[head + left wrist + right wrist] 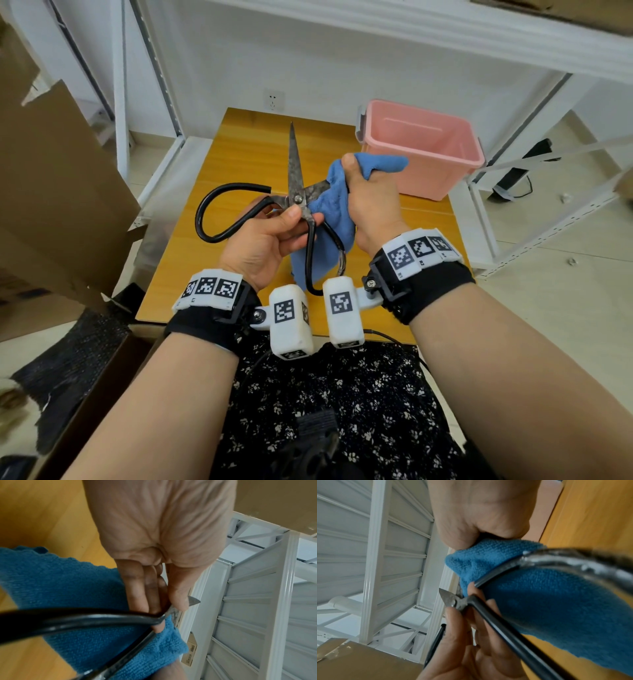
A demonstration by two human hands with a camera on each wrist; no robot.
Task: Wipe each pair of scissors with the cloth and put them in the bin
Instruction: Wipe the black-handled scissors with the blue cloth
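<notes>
Left hand pinches the opened scissors at the pivot, held above the wooden table. Right hand grips the blue cloth closed around one blade. Pink bin stands beyond.

I have the scissors up over the middle of the table, open, one blade pointing to 12 o'clock and the other running toward 2 o'clock into the cloth. My left hand sits at 6 o'clock of the pivot, thumb and fingers pinching it. One handle loop swings out to 9 o'clock; the other hangs down to 6 o'clock, in front of the cloth. My right hand is just right of the pivot, wrapped around the cloth over that second blade. The bin stands on the table's far right corner, at 2 o'clock from the scissors, behind my right hand. A cardboard box stands left of the table, and a shelf rack to the right of it.
</notes>
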